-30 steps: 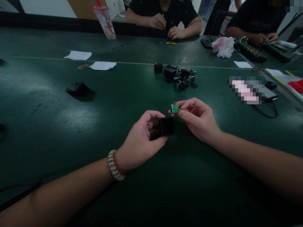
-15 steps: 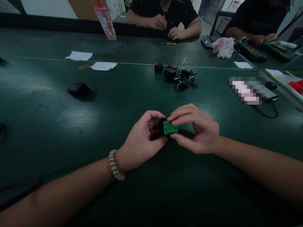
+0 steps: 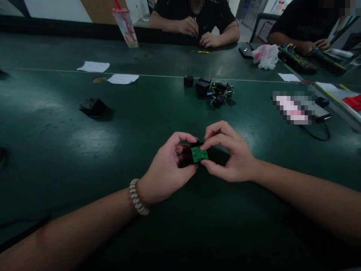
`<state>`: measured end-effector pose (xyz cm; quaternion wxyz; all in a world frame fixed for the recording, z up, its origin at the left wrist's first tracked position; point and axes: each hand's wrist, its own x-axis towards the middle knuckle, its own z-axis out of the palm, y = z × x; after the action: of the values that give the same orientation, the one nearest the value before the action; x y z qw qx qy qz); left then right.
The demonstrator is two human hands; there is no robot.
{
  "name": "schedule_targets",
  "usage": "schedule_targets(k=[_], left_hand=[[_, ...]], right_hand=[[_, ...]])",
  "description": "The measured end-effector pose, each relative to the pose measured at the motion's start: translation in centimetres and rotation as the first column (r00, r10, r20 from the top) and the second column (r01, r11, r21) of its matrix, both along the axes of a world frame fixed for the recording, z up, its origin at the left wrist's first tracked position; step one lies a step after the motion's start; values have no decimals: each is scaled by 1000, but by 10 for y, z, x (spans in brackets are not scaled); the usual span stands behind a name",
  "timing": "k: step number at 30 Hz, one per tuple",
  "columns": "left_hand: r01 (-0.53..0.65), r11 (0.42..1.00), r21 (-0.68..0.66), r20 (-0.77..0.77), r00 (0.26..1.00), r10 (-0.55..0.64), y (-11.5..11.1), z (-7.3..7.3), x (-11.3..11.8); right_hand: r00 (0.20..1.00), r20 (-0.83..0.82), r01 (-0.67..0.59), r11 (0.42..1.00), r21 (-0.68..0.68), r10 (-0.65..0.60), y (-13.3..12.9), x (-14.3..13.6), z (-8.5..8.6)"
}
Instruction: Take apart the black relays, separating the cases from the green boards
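Observation:
My left hand (image 3: pixel 169 165) is closed around the left side of a small black plastic housing (image 3: pixel 193 144), thumb below and index finger above. A bracelet circles that wrist. Against the housing's open face lies a small green circuit board (image 3: pixel 199 154) with dark holes in it. My right hand (image 3: pixel 232 154) pinches the board's right edge between thumb and index finger, the other fingers curled above. How deep the board sits in the housing cannot be told, since fingers cover its edges.
Beyond my hands lie black cubes (image 3: pixel 203 87) and a wired cluster of circuit boards (image 3: pixel 221 94). A black angular block (image 3: pixel 93 107) rests at left. Further back are papers (image 3: pixel 123 78), a drink cup (image 3: pixel 126 30), a plastic bag (image 3: pixel 265 56) and two people seated across the table.
The green board has shifted left and tilted slightly, closer into the black housing. My right hand moved left with it, and its upper fingers are bent more. My left hand stayed in place.

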<state>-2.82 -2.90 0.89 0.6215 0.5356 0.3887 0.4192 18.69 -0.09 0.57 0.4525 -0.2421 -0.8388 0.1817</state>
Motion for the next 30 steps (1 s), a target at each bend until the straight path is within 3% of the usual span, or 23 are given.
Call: schedule_targets(k=[24, 27, 30], left_hand=[[-14, 1000, 10, -20, 1000, 14, -1, 1, 1], [-2, 1000, 2, -26, 1000, 2, -1, 3, 1], [12, 1000, -17, -26, 1000, -13, -1, 3, 0]], right_hand=[[1000, 23, -19, 998, -53, 20, -1, -2, -1], [999, -26, -25, 997, -75, 23, -4, -3, 1], [985, -173, -59, 973, -222, 21, -7, -4, 0]])
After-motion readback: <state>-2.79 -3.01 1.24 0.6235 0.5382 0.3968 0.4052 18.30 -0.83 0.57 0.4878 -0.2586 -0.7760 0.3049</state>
